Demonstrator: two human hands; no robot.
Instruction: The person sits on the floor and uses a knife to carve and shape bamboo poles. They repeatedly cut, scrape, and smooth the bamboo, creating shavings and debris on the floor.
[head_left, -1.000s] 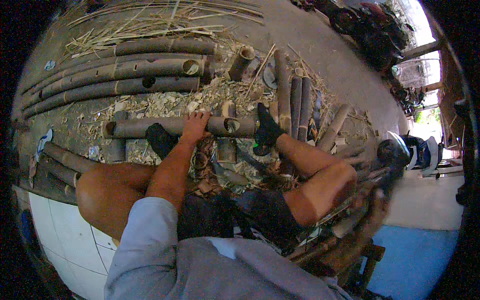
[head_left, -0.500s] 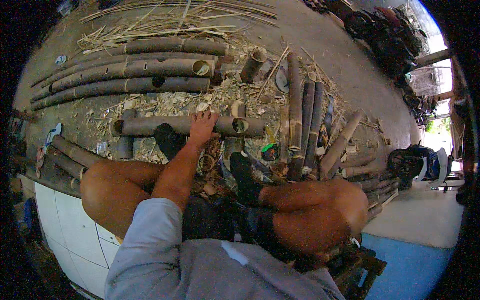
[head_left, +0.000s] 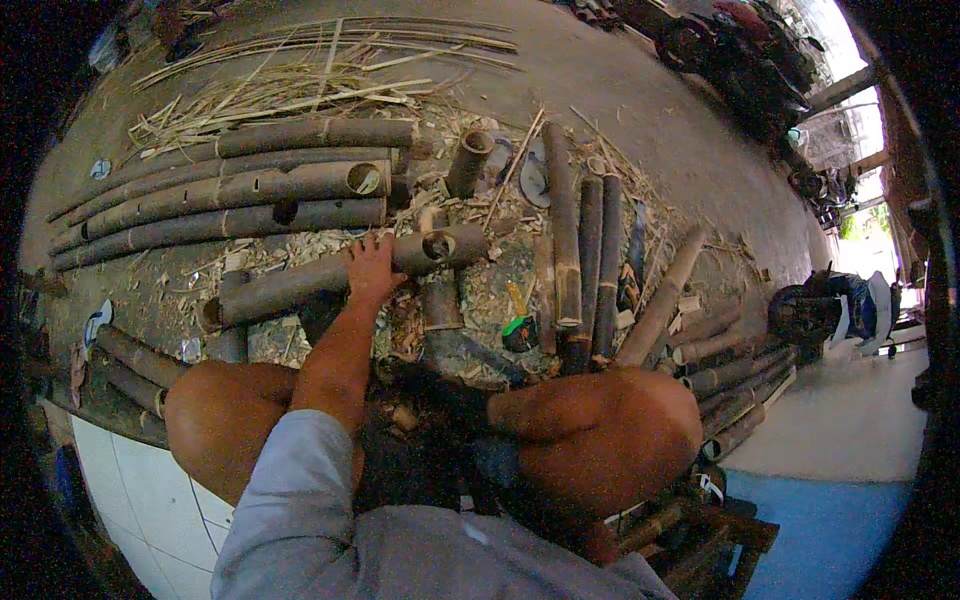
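The left hand (head_left: 371, 272) lies on top of a dark bamboo tube (head_left: 285, 289), its fingers spread and nearly straight, pressing or resting from above rather than wrapped round. The right hand is out of sight, so I cannot tell how far it is open or whether it has hold of anything. The tube slants under the left palm, one end low to the left of the wrist, the other higher to the right of the fingers, with a cut hole (head_left: 438, 247) just right of the fingers. One bamboo support (head_left: 235, 345) lies left of the hand and a thicker bamboo block (head_left: 441, 305) to its right, both seemingly under the tube.

The likeliest trouble is rolling or swivelling: a flat palm on a round surface gives little grip, and the tube sits askew across its supports. A knock on the end right of the hand, which seems to overhang the block, could tip it. The wood shavings (head_left: 385, 345) below the hand could let a support skid. The dark-clad left foot (head_left: 320, 314), close below the hand, could be pinched if the tube rolled toward the body
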